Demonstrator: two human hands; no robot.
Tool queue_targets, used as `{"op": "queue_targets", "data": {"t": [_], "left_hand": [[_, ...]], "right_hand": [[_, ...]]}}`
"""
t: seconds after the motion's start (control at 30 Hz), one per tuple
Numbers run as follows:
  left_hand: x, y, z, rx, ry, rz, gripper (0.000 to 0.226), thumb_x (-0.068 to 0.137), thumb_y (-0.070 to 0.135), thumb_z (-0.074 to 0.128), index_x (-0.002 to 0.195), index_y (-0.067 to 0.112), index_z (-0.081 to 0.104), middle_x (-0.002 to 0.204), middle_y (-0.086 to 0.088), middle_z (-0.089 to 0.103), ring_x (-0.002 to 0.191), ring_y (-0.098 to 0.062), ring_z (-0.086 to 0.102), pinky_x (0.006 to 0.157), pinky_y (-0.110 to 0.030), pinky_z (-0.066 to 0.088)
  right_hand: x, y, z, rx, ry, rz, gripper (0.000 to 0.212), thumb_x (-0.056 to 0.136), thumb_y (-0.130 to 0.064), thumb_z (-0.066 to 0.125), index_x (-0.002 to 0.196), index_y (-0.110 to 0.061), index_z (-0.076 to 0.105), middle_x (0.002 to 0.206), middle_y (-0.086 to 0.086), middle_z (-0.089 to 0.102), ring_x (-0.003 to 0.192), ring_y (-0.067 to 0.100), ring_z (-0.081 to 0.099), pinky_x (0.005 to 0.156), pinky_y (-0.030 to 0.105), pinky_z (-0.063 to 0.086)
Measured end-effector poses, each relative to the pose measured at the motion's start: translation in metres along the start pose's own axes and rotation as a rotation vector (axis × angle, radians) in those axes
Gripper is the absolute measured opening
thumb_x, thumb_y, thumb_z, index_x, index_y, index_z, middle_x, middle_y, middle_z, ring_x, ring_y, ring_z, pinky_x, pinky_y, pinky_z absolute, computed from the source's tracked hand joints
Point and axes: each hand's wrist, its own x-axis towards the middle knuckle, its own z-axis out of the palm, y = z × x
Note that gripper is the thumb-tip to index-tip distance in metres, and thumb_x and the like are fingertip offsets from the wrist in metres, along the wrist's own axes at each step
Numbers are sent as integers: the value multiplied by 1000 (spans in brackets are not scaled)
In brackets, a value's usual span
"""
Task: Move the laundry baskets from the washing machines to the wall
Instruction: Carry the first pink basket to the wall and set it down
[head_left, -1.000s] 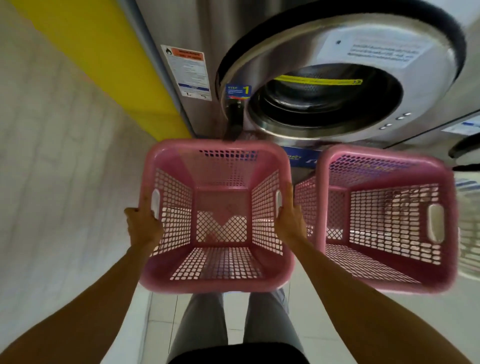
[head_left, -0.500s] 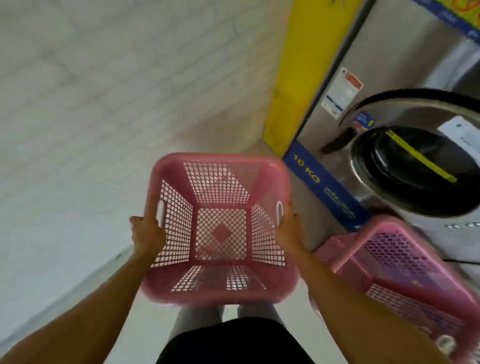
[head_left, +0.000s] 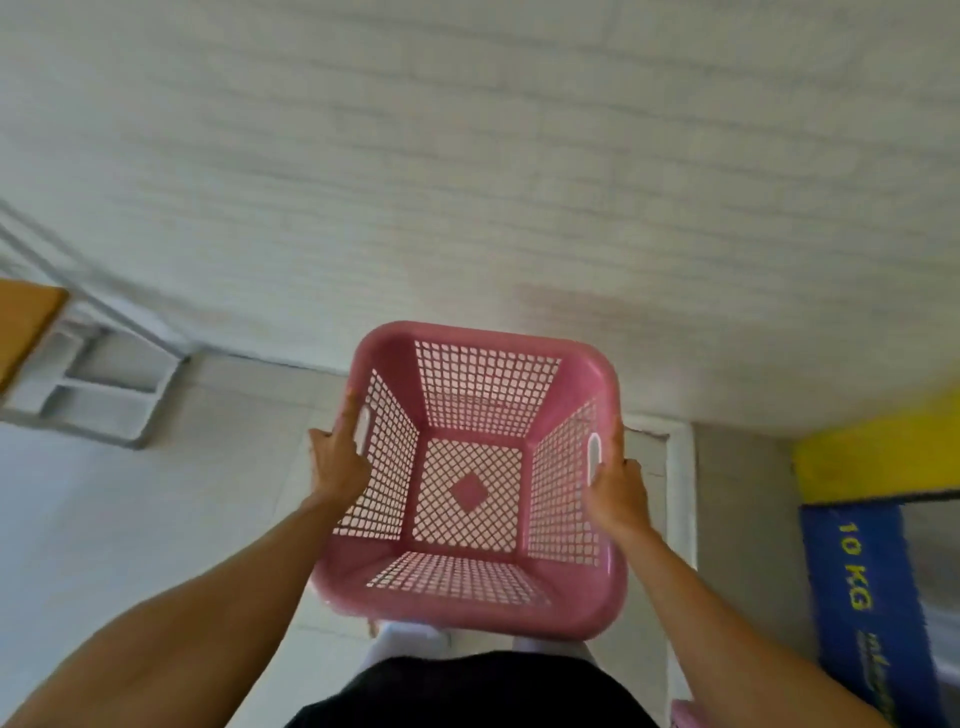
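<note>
I hold an empty pink lattice laundry basket (head_left: 470, 608) in front of my body, above the floor. My left hand (head_left: 335, 462) grips its left side by the handle slot. My right hand (head_left: 615, 486) grips the right side by the other handle slot. The white brick wall (head_left: 467, 182) fills the view straight ahead, close beyond the basket's far rim. A sliver of a second pink basket (head_left: 683, 714) shows at the bottom right edge. Only the blue "10 KG" strip of the washing machine (head_left: 862, 587) is visible at the right.
A grey metal table frame (head_left: 98, 384) with a wooden top (head_left: 23, 322) stands at the left against the wall. A yellow panel (head_left: 878, 452) sits at the right. Pale tiled floor (head_left: 130, 519) lies between me and the wall.
I have turned left, away from the washing machine and toward the wall, carrying the basket. The machine and second basket have slid to the right edge. Both hands keep their grip.
</note>
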Motion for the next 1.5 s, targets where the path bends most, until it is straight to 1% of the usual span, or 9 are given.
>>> {"op": "queue_targets", "data": {"t": [0.2,0.53,0.63,0.73,0.97,1.07,1.2,1.4,1.5], "left_hand": [[12,-149,-99,-96,109,-197,89,92,3,54,149,55,9,95,-17,44,81,-16,35,74,-29,37],[49,-318,-227,-197,320,-363,80,97,23,56,140,69,7,98,-8,40,90,-17,40,83,-41,43],[82,-352,-243,-205,302,-367,71,94,44,55,141,68,7,108,-6,46,95,-17,41,82,-37,37],[112,-375,-252,-198,268,-345,68,97,40,53,143,64,10,114,-8,47,97,-17,41,80,-37,37],[173,-438,-274,-199,160,-478,86,95,28,61,151,48,-1,117,-16,44,99,-21,41,76,-43,43],[195,-453,-286,-183,108,-508,82,92,16,61,152,34,9,119,-19,41,108,-35,47,78,-46,47],[238,-480,-293,-128,50,-498,49,89,9,57,131,19,35,117,-19,40,106,-40,50,75,-44,46],[320,-521,-277,20,-82,-467,44,92,21,59,127,22,33,118,-19,42,96,-38,53,69,-43,49],[354,-534,-262,23,-95,-439,46,90,17,59,130,18,37,116,-20,45,102,-40,52,77,-49,50]], "right_hand": [[-27,-144,104,-128,-105,-152,70,107,-42,34,158,-48,-14,92,22,61,50,22,64,31,18,41],[-59,-329,251,-170,-264,-361,75,108,-28,37,161,-40,-14,79,14,59,51,22,67,35,25,49],[-57,-353,290,-145,-263,-323,74,107,-35,37,158,-46,-17,92,19,61,57,25,71,36,26,52],[-50,-375,324,-146,-241,-275,72,107,-40,34,157,-48,-16,103,23,61,58,22,70,33,22,47],[-46,-437,384,-202,-310,-190,76,108,-28,37,160,-41,-17,81,12,61,54,23,70,40,29,54],[-49,-455,405,-188,-296,-151,77,108,-28,40,161,-38,-15,79,12,62,51,21,69,38,26,51],[-40,-469,445,-179,-284,-63,81,107,-18,42,161,-37,-15,79,14,62,51,21,65,42,32,56],[-10,-478,508,-85,-257,46,80,106,-14,43,160,-39,-9,86,11,62,58,23,72,45,33,59],[2,-473,537,-50,-190,104,77,103,-14,47,161,-34,1,91,6,63,60,23,72,47,36,61]]}}
